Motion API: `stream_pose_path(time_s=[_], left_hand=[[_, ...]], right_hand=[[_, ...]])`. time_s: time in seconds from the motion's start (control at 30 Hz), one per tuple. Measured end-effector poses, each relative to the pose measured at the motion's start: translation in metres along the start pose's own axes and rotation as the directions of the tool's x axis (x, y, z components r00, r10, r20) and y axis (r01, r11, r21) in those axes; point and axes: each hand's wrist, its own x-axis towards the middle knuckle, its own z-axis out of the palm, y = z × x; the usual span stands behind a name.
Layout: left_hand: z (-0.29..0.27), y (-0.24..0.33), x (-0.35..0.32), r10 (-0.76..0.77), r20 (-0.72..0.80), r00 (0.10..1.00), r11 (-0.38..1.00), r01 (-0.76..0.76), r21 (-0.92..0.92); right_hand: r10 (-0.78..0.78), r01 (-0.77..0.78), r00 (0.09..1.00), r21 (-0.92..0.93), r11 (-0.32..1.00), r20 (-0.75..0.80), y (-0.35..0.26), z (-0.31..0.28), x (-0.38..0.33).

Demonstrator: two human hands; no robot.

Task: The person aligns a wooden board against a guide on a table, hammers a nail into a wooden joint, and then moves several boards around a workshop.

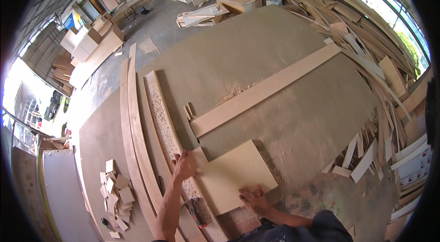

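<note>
a flat, pale yellow, rectangular wooden panel (236, 175) is seen at the near middle of the broad, brown-topped bench (220, 63), with its left edge beside a long, pale wooden strip speckled with dark holes (163, 114). at its near right part the right hand (255, 200) is laid, its grip unclenched, fingers spread on the face. at the panel's far left corner the left hand (185, 165) is bent over a small, pale, flat wooden piece (200, 154); it is blurred, and whether anything is pinched in that grip cannot be told. for good work, the panel should probably be kept flat and steady by even pressure from the right palm, while its left edge is lined up with the strip by light fingertip touches, so that it is not skewed. fine brown sawdust (238, 90) is best brushed from beneath any piece, since a true seat could be spoiled by grit. the red-and-black hand tool (196, 212), lying at the strip's near end, would be better placed where a sleeve cannot be caught.
</note>
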Motion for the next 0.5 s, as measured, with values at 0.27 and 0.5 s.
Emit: stream_pose_path(time_s=[0.27,0.5], left_hand=[[-0.028,0.013,-0.025,-0.107,-0.327,0.939,0.99,0.07,-0.125],[-0.034,-0.067,-0.135,-0.517,-0.616,0.595,0.657,-0.185,-0.731]], right_hand=[[-0.045,0.037,0.996,0.107,0.994,0.073,-0.008,-0.016,-0.002],[-0.113,0.127,0.992,0.335,0.933,-0.061,0.073,-0.041,0.077]])
